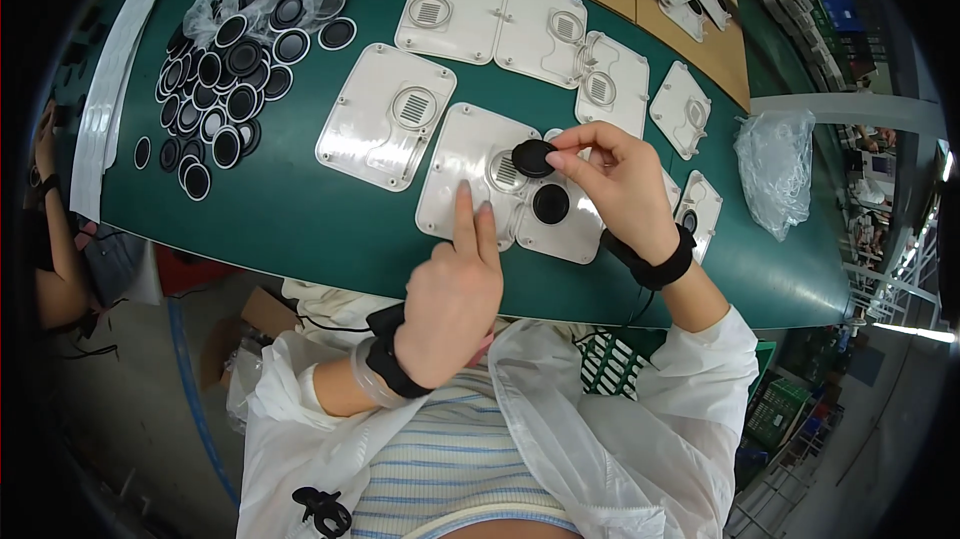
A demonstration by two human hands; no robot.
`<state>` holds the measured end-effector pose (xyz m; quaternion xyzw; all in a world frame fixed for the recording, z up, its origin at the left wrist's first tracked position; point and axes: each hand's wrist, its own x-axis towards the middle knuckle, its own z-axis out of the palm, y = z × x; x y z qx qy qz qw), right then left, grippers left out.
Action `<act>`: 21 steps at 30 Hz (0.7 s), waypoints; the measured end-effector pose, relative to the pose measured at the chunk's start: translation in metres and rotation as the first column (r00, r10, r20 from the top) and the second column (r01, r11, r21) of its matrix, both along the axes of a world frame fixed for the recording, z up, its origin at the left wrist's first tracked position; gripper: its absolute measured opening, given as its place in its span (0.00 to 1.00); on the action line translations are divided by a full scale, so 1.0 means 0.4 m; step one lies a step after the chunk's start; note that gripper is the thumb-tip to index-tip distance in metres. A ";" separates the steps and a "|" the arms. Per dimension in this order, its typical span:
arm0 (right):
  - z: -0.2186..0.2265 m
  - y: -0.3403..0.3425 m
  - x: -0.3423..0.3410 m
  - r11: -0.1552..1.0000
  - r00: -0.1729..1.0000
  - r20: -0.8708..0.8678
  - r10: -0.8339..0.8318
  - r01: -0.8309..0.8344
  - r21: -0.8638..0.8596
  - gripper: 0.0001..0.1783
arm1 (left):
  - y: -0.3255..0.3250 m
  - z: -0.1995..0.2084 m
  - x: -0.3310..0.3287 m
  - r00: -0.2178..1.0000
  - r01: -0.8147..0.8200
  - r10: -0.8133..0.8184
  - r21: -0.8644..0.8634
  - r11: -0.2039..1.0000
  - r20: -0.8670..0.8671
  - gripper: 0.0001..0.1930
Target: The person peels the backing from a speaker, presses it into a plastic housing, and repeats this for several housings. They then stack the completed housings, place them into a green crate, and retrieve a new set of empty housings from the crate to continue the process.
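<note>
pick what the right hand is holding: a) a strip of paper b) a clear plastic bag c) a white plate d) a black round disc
d: the right hand pinches a black disc at its fingertips, just over the grille of the white plate that the left hand steadies with two fingers.

Two hands (455, 289), two plastic bags (775, 164)
</note>
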<state>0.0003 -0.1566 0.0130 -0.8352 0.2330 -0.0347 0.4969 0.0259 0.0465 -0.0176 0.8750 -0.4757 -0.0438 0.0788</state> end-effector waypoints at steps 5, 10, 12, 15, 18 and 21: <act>-0.007 0.002 0.019 0.992 0.971 -0.220 0.089 -0.066 0.109 0.08 | -0.001 -0.009 -0.011 1.000 0.011 -0.011 -0.076 0.997 -0.003 0.23; -0.027 -0.005 0.024 0.988 0.971 -0.222 0.094 -0.064 0.138 0.07 | -0.002 -0.007 -0.003 0.999 0.000 -0.003 -0.082 0.997 -0.038 0.23; -0.029 -0.007 0.023 0.988 0.968 -0.230 0.104 -0.074 0.135 0.07 | 0.000 -0.009 -0.001 0.999 0.008 -0.012 -0.085 0.996 -0.051 0.23; -0.032 -0.005 0.022 0.988 0.965 -0.238 0.108 -0.077 0.136 0.07 | 0.001 -0.009 -0.001 0.998 0.008 -0.013 -0.086 0.996 -0.054 0.23; -0.031 0.000 0.020 0.987 0.964 -0.244 0.105 -0.072 0.140 0.07 | 0.001 -0.007 -0.004 0.999 0.003 -0.007 -0.085 0.996 -0.046 0.23; -0.025 0.004 0.024 0.988 0.967 -0.234 0.100 -0.070 0.135 0.07 | 0.001 -0.004 -0.005 0.996 0.001 -0.004 -0.037 0.999 -0.095 0.28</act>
